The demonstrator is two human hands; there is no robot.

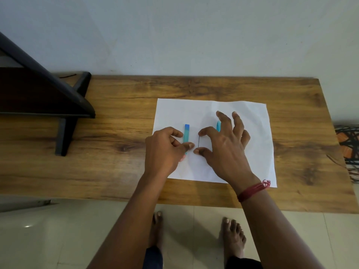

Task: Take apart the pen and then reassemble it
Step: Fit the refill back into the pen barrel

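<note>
Pen parts lie apart on the paper (252,123), likely so nothing strays. Fingers (177,133) of the left hand (165,150) pinch the blue barrel (186,133); at its 3 o'clock the right hand (225,146) pinches the thin refill (199,141) endwise.

Blue pen piece (186,133), white paper (252,121), brown wood-grain table (116,133), red wrist thread (252,190)
</note>
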